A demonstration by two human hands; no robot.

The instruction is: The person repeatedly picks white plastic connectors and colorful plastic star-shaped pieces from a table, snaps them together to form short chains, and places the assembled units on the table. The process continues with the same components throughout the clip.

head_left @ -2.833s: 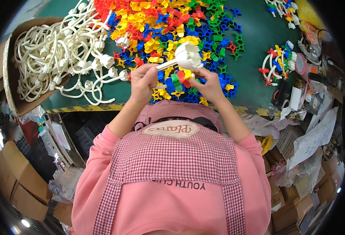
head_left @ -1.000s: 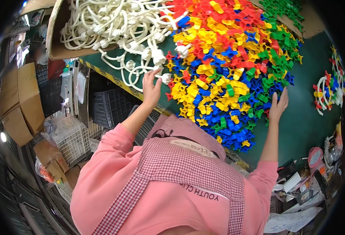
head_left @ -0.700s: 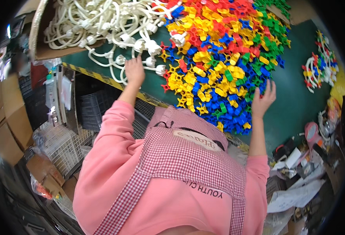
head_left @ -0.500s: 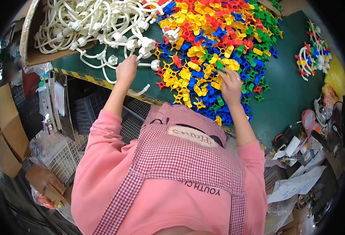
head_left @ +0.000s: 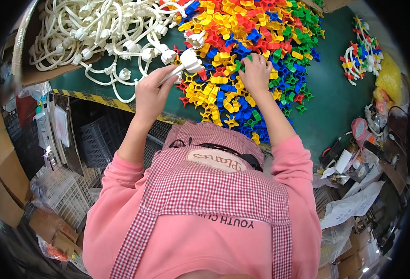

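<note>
Far left on my feed I've got brown cardboard boxes (head_left: 4,165) stacked below table level, then a white crate (head_left: 68,186) and a dark crate (head_left: 100,139) a bit further in. Above those, up on the table, there's an open carton (head_left: 61,70) with a big tangle of white tubes (head_left: 105,33) spilling out of it, most with flower-shaped cup ends. The near edge of the table has yellow-and-black tape (head_left: 95,98) along it.

Next over is the left hand (head_left: 150,95). I can see its fingers closed around the stem of one white tube (head_left: 189,61), held at a slant so the cup end points up and right, out over the left edge of the pile of plastic pieces (head_left: 228,44). That pile is red, yellow, blue and green, sitting mid-table, with the greens mostly down its right side.

The right hand (head_left: 256,74) is in the pile, fingers curled down by a green piece (head_left: 238,65). I honestly can't tell whether they're gripping it or just touching, since the hand hides the contact.

Right of that I see green tabletop (head_left: 333,88), then bunches of white tubes threaded with coloured pieces (head_left: 352,65), a yellow bag (head_left: 388,79), and a pink-handled thing (head_left: 359,129) among clutter near the corner.
</note>
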